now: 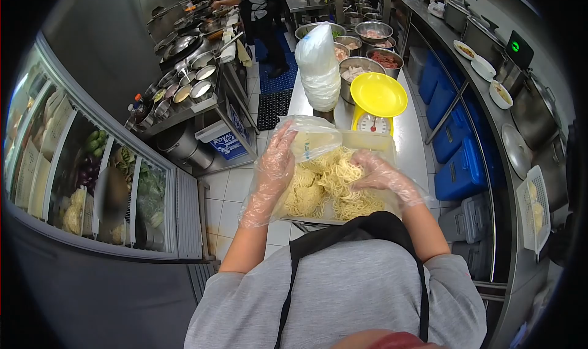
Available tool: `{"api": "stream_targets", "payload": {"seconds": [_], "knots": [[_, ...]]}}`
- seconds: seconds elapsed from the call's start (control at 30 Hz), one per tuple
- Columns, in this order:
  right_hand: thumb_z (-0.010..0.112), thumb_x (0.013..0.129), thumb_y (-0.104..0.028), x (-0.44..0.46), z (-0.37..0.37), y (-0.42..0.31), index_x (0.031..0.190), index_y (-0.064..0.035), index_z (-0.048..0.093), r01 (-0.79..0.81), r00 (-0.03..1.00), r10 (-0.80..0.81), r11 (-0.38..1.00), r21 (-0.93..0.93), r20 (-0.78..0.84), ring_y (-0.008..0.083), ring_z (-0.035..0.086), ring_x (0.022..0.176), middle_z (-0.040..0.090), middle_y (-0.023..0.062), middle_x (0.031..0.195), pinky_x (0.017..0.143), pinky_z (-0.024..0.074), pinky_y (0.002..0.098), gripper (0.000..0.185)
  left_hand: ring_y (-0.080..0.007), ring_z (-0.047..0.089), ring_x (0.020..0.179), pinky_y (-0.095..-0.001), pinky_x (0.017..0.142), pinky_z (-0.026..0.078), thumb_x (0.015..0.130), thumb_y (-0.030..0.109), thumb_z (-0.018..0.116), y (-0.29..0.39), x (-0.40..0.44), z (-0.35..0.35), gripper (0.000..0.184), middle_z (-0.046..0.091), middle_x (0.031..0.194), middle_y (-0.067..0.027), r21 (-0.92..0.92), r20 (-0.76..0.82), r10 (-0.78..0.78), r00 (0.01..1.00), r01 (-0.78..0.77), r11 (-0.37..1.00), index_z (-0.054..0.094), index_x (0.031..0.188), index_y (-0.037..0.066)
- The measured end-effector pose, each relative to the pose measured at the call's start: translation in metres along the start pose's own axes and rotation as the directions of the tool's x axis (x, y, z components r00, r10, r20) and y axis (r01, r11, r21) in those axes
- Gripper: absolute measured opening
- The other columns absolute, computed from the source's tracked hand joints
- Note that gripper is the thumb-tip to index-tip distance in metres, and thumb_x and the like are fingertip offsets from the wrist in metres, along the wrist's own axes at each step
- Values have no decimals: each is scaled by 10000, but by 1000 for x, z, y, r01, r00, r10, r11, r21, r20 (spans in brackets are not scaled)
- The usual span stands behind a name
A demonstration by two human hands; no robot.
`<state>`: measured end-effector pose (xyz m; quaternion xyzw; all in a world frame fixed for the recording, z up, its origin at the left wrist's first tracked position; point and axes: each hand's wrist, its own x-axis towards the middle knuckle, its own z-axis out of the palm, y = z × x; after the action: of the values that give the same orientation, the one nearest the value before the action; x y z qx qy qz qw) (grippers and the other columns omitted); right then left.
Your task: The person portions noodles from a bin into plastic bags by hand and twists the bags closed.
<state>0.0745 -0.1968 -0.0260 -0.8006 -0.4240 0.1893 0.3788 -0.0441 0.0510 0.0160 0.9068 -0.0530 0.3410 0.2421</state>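
Observation:
Both my hands wear clear plastic gloves. My left hand (277, 160) is at the left side of a tray (383, 142) full of yellow noodles (305, 193); its fingers point up beside a clear plastic bag (315, 142), and whether they grip the bag's edge is unclear. My right hand (381, 176) is in the right part of the tray, its fingers curled round some noodles. Just beyond the tray stands a scale (373, 123) with a round yellow pan (379, 95). Left of the scale is a tall stack of white plastic bags (318, 67).
Metal bowls of meat (386, 59) stand farther back. On the left are a glass-front fridge (177, 196) and a shelf of sauce pots (201, 89). A person (254, 18) stands at the back left. Blue bins (459, 171) sit under the right counter.

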Motion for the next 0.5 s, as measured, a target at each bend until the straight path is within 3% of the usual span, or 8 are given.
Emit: {"api": "stream_targets", "payload": {"seconds": [0.13,0.2,0.23,0.3,0.33,0.4,0.43,0.5], "knots": [[804,635,-170,-7,-26,-30,960,-33,503,76,992,-83,994,-82,-95,226,487,915,513,92,996,817,413,366,464,-295,541,1128,-360,863,489,767,-72,506,0,4,2,451,481,1336,-82,24,-29,30,999,-30,999,535,1194,70],[791,660,-161,-5,-27,-23,901,-53,478,-12,1000,15,979,203,-11,230,457,869,494,87,952,798,403,365,410,-299,540,1127,-361,867,487,769,-72,505,2,5,3,446,480,1336,-86,8,-19,29,999,-29,1000,534,1192,67],[791,660,-161,-7,-24,-22,901,-53,478,-13,1000,16,979,203,-14,230,457,869,494,87,952,798,403,365,410,-304,539,1126,-362,871,484,771,-72,503,3,5,4,442,480,1336,-90,-9,-9,27,1000,-27,1000,534,1191,64],[774,682,-177,-14,-10,-27,1017,-87,532,-189,980,170,959,-213,-105,251,496,967,523,110,1054,857,410,372,424,-306,539,1125,-363,873,483,771,-73,503,5,5,5,441,479,1336,-92,-14,-12,36,999,-36,999,534,1190,62],[774,682,-177,-16,-4,-30,1017,-87,532,-186,980,165,958,-217,-109,251,496,967,523,110,1054,857,410,372,424,-309,538,1124,-363,875,482,772,-74,504,4,7,4,440,479,1336,-94,-16,-21,42,999,-42,999,533,1190,60],[725,730,-257,-20,10,-36,1183,-141,555,-46,994,76,940,-337,77,313,512,1122,537,141,1207,984,395,412,497,-308,539,1123,-362,873,483,769,-76,505,1,7,7,441,481,1333,-95,-22,-20,42,999,-43,999,533,1188,58],[725,730,-257,-22,24,-35,1183,-141,555,-44,994,75,940,-339,78,313,512,1122,537,141,1207,984,395,412,497,-308,540,1122,-361,871,483,767,-78,507,0,6,8,441,483,1331,-96,-30,-9,38,999,-39,999,533,1186,57],[727,732,-267,-19,49,-31,1223,-176,542,-75,978,170,823,-563,118,339,501,1138,525,148,1229,991,392,427,532,-308,539,1121,-362,871,483,765,-79,508,5,7,7,440,486,1326,-98,-29,-4,39,999,-39,999,533,1184,55]]}}
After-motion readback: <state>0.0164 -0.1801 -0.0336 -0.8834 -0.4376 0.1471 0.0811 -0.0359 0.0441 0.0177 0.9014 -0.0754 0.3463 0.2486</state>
